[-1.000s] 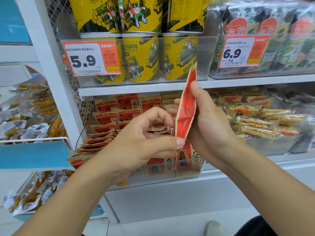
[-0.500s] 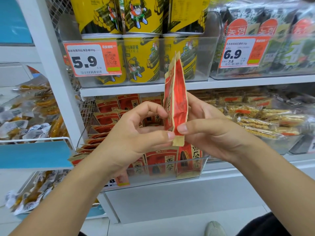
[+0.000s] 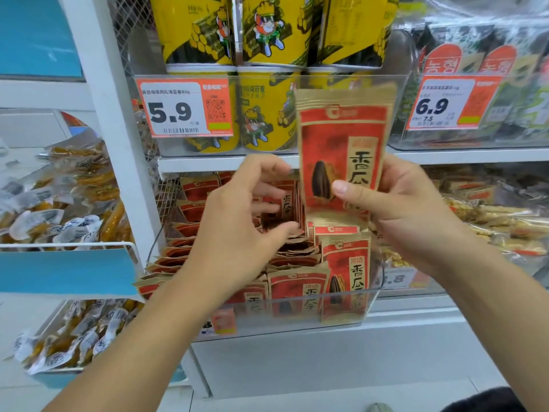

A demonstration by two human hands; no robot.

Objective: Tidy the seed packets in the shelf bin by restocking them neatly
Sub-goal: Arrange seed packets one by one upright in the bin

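Note:
My right hand (image 3: 410,212) pinches a red and gold seed packet (image 3: 341,138) by its lower part and holds it upright, front face toward me, above the clear shelf bin (image 3: 297,319). The bin holds several matching packets (image 3: 344,272): some stand upright at the front, others lie flat and slanted at the left. My left hand (image 3: 234,233) hovers over the bin just left of the held packet. Its fingers are loosely curled in a C and hold nothing that I can see.
Yellow snack cups (image 3: 267,114) fill a clear bin on the shelf above, behind a 5.9 price tag (image 3: 184,108). A 6.9 tag (image 3: 445,105) fronts seaweed packs at the upper right. Wrapped snacks sit in a wire basket (image 3: 59,203) on the left, and snack bars (image 3: 490,215) on the right.
The held packet has turned from edge-on to front face toward me. My left thumb has let go of its lower edge, and only my right hand holds it now.

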